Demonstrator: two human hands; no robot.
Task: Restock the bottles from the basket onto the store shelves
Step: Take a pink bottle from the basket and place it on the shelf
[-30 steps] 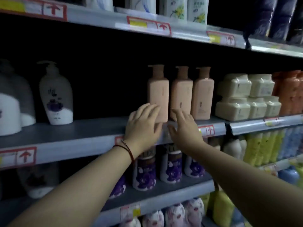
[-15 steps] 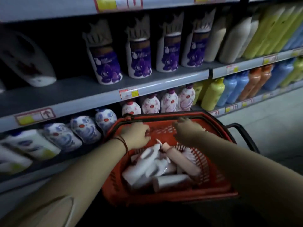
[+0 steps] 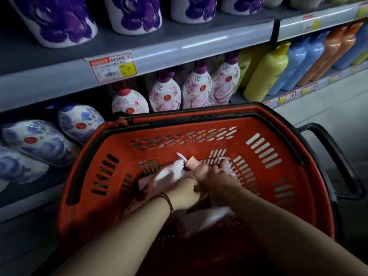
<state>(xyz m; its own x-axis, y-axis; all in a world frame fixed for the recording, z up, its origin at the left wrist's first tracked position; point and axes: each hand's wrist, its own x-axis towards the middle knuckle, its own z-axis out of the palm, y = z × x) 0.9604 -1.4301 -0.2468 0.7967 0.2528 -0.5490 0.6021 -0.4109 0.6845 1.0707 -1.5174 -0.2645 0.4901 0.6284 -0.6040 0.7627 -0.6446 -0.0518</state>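
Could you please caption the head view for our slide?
Both hands, left and right, reach among bottles in the red basket.

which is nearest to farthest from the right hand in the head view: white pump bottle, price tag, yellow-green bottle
From the right hand:
1. white pump bottle, just left of it in the basket.
2. yellow-green bottle, up right on the lower shelf.
3. price tag, up left on the shelf edge.
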